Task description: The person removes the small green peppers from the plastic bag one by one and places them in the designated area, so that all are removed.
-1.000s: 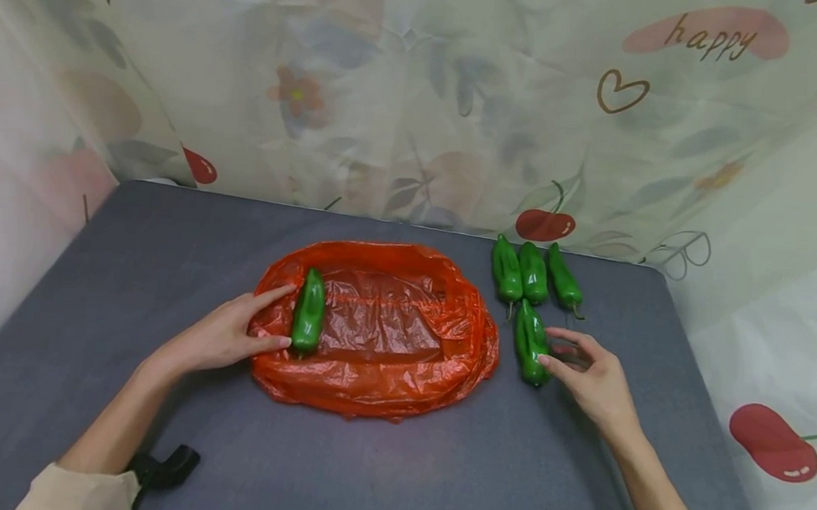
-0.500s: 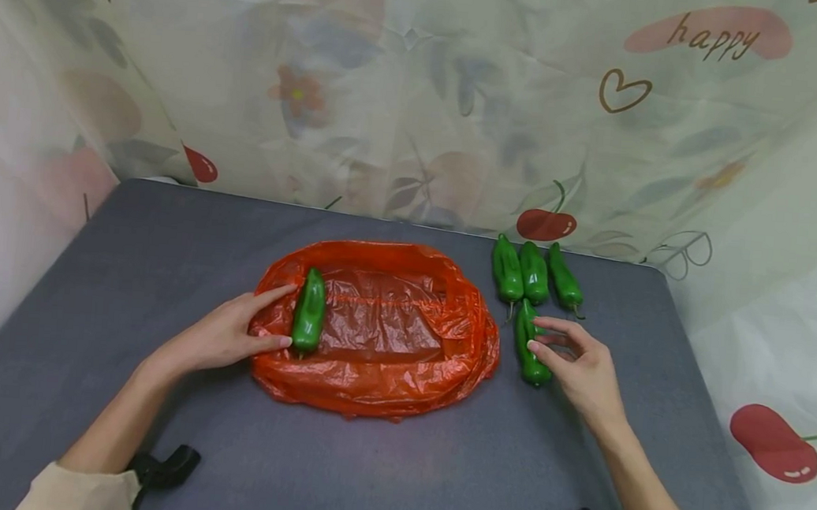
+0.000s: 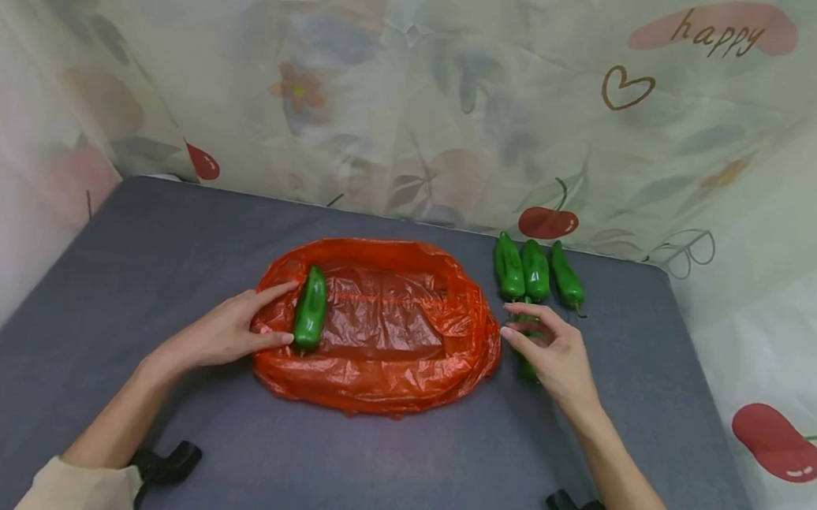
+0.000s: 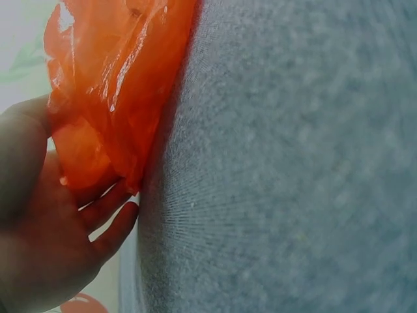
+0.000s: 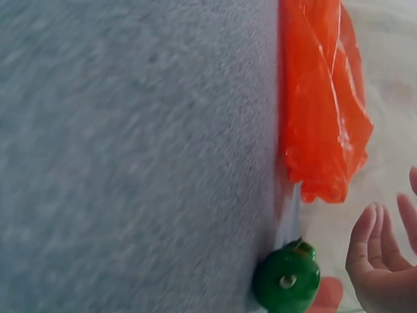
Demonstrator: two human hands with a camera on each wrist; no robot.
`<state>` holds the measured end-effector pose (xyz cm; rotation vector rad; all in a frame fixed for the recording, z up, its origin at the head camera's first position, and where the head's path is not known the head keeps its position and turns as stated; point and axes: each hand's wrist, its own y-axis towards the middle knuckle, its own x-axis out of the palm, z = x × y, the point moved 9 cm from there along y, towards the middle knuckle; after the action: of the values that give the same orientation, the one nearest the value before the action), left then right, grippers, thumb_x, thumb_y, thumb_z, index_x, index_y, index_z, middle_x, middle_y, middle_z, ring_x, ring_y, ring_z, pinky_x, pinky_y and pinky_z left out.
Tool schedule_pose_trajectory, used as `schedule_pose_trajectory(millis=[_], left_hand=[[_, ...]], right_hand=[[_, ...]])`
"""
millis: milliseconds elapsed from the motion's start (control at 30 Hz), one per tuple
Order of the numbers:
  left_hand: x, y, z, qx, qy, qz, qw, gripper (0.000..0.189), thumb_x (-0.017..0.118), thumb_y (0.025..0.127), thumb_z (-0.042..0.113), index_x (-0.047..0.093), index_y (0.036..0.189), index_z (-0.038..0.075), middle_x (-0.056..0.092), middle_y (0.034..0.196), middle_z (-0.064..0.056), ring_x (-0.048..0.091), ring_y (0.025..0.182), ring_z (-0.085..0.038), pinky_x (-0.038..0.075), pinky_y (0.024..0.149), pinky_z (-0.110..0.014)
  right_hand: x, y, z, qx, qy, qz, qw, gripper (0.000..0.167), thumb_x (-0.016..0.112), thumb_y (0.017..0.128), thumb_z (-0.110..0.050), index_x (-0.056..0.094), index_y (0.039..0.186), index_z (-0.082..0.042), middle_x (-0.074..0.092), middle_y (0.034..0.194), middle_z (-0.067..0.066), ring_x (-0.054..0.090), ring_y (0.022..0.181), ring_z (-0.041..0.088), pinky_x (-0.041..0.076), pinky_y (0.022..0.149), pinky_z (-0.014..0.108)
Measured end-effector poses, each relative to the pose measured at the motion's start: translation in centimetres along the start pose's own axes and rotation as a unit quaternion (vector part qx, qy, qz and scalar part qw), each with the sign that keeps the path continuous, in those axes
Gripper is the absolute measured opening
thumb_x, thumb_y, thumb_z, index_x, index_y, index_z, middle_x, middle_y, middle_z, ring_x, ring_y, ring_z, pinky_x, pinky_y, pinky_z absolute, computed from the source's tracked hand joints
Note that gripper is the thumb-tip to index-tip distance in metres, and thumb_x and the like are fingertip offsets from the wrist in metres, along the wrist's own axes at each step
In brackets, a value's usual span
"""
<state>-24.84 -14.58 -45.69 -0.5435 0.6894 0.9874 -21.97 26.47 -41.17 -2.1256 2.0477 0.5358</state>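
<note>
A red plastic bag [image 3: 371, 387] lies on the table with its mouth spread wide and its rim rolled out. Inside, at the left, is one green pepper [image 3: 310, 311]. My left hand [image 3: 233, 326] holds the bag's left side, thumb and index finger over the rim beside that pepper; in the left wrist view its other fingers lie along the bag's outside. My right hand [image 3: 554, 352] holds nothing, its fingers loosely bent near the bag's right edge. It partly hides another green pepper [image 3: 530, 371] on the table; the right wrist view shows that pepper's end [image 5: 287, 280] below the hand.
Three more green peppers lie side by side near the table's back right corner, among them the rightmost pepper [image 3: 567, 282]. A patterned cloth curtain [image 3: 403, 128] hangs behind the grey table [image 3: 392, 483]. Black straps with cameras sit on both wrists.
My right hand has moved left from beside the near pepper, across it, to the bag's right edge. That pepper stays in place. My left hand and the bag have not moved.
</note>
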Motion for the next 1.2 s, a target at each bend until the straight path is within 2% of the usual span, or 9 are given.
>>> schedule_pose_trajectory(millis=[233,567,833,1033,1200], left_hand=[[-0.1,0.2,0.2,0.003,-0.017,0.009,0.9998,0.083,0.073,0.089,0.043,0.034,0.155,0.013,0.05,0.141,-0.021,0.054,0.119,-0.033,0.046,0.096,-0.054],[-0.3,0.0,0.3,-0.005,-0.022,0.009,0.9997,0.081,0.072,0.09,0.044,0.035,0.155,0.015,0.053,0.139,-0.02,0.057,0.114,-0.03,0.048,0.094,-0.052],[-0.2,-0.1,0.4,-0.007,-0.021,0.003,0.9998,0.082,0.073,0.089,0.042,0.035,0.155,0.013,0.051,0.14,-0.02,0.056,0.115,-0.03,0.047,0.095,-0.053],[-0.1,-0.1,0.5,-0.01,-0.016,-0.006,0.9998,0.083,0.073,0.089,0.043,0.033,0.156,0.013,0.047,0.145,-0.022,0.052,0.122,-0.034,0.044,0.098,-0.056],[0.0,-0.1,0.5,-0.009,-0.01,-0.008,0.9999,0.084,0.073,0.089,0.044,0.032,0.156,0.013,0.045,0.145,-0.023,0.049,0.125,-0.037,0.042,0.099,-0.058]], right_hand=[[1.8,0.6,-1.2,-0.007,0.024,-0.022,0.9994,0.039,0.072,0.092,-0.009,0.063,0.13,-0.004,0.06,0.13,0.019,0.065,0.101,0.016,0.054,0.079,0.024],[4.6,1.9,-2.2,-0.015,0.044,-0.055,0.9974,0.04,0.073,0.092,-0.012,0.064,0.131,-0.008,0.062,0.13,0.015,0.065,0.102,0.02,0.054,0.082,0.026],[8.0,2.7,-3.6,-0.03,0.061,-0.107,0.9919,0.042,0.072,0.092,-0.012,0.062,0.132,-0.005,0.061,0.13,0.012,0.066,0.1,0.025,0.056,0.079,0.031],[10.1,3.0,-4.0,-0.026,0.062,-0.122,0.9903,0.042,0.074,0.091,-0.012,0.063,0.131,-0.009,0.06,0.131,0.013,0.067,0.1,0.027,0.054,0.07,0.029],[11.8,3.2,-4.1,-0.011,0.072,-0.137,0.9878,0.043,0.074,0.09,-0.012,0.063,0.132,-0.01,0.059,0.133,0.013,0.067,0.103,0.03,0.054,0.073,0.027]])
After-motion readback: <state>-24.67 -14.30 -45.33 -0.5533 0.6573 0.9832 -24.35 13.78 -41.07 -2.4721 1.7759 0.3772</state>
